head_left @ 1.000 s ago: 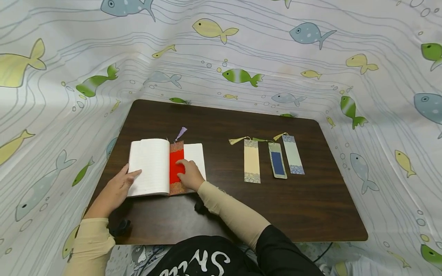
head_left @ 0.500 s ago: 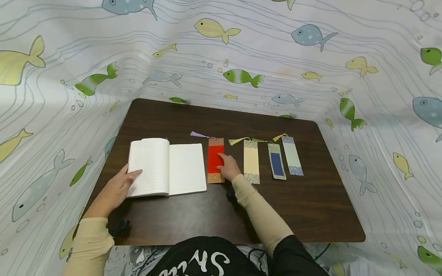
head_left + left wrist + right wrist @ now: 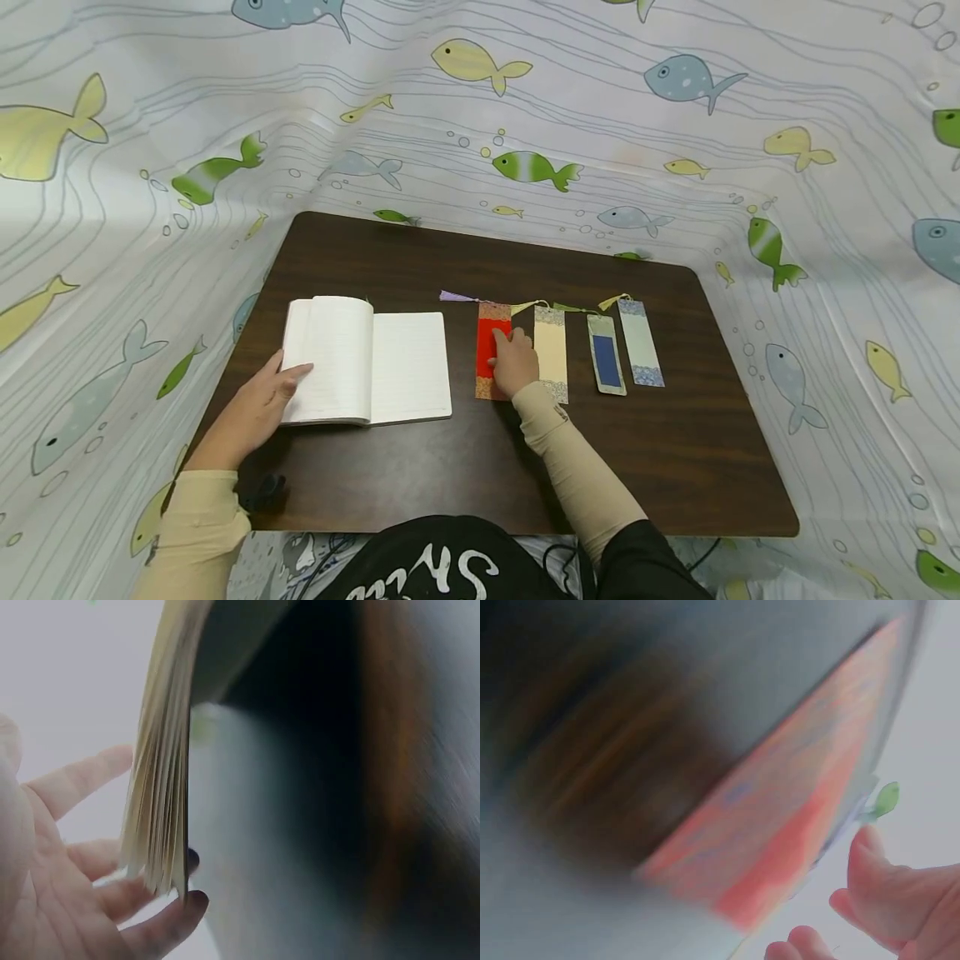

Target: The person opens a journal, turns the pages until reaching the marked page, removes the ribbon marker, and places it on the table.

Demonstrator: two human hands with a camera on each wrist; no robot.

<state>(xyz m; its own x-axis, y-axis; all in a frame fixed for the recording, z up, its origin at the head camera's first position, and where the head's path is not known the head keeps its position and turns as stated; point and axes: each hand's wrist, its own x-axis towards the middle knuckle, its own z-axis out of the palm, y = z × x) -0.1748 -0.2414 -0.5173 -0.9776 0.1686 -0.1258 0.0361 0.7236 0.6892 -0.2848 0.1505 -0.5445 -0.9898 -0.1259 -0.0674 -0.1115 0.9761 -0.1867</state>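
An open lined notebook (image 3: 411, 367) lies at the left of the dark table. My left hand (image 3: 262, 404) holds its left side, the thumb over the page (image 3: 337, 358). In the left wrist view the other fingers (image 3: 169, 919) reach past the cover's edge below the fanned page edges. Right of the notebook is a red bookmark (image 3: 492, 375) with patterned ends and a purple tassel (image 3: 457, 297). My right hand (image 3: 515, 363) hovers at its right side, thumb and index tip overlapping the red middle. In the right wrist view a narrow gap shows between these fingers (image 3: 870, 870) and the bookmark.
A cream bookmark (image 3: 551, 358), a blue-centred bookmark (image 3: 607, 362) and a pale, blue-ended bookmark (image 3: 640, 342) lie in a row farther right. Each has a tassel. A fish-patterned sheet (image 3: 600, 125) surrounds the table (image 3: 690, 467).
The red bookmark has moved rightwards with my right hand, from on the notebook to beside the cream bookmark. My left hand stays at the notebook's left edge.
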